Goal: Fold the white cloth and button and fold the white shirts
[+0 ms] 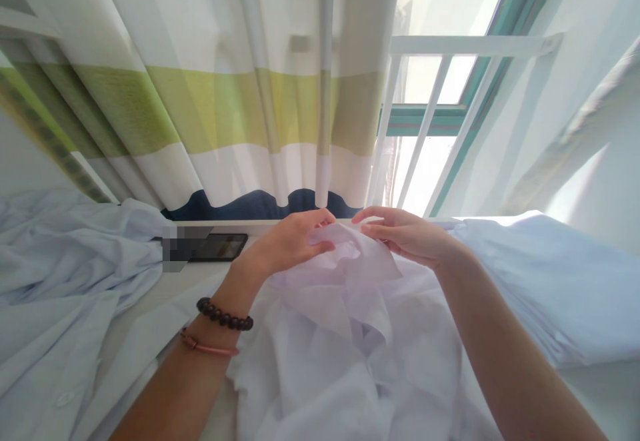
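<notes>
A rumpled white shirt lies in front of me, its collar raised toward the far side. My left hand grips the collar's left part, cloth running between thumb and fingers. On that wrist are a dark bead bracelet and a reddish band. At the collar's right part, my right hand has its fingers curled round the fabric edge; some fingertips are hidden behind the cloth. The two hands are a short gap apart. The shirt's lower part spreads loosely toward me and runs out of view.
A crumpled heap of white shirts lies at the left, beside a dark phone. Folded pale cloth is stacked at the right. Beyond the surface hang a striped curtain and a white railing before a window.
</notes>
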Action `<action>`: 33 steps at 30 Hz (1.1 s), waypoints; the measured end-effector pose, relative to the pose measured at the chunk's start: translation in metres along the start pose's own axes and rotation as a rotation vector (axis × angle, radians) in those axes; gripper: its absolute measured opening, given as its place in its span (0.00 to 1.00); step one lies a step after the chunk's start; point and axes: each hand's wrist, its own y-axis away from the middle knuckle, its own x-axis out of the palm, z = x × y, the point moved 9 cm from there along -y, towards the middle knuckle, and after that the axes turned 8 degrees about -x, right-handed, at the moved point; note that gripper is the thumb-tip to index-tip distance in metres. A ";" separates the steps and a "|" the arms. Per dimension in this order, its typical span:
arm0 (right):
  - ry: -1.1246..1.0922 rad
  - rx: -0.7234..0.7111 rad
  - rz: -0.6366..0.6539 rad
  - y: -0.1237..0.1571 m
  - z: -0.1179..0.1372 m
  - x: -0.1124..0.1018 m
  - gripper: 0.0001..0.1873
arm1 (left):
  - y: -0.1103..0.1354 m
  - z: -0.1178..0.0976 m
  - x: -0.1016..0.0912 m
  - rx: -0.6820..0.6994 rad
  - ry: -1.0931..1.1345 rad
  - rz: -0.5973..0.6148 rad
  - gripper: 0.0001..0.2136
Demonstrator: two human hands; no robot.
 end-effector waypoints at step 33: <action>-0.396 0.056 -0.041 -0.010 -0.024 0.006 0.12 | 0.000 0.026 -0.015 -0.020 -0.023 -0.078 0.11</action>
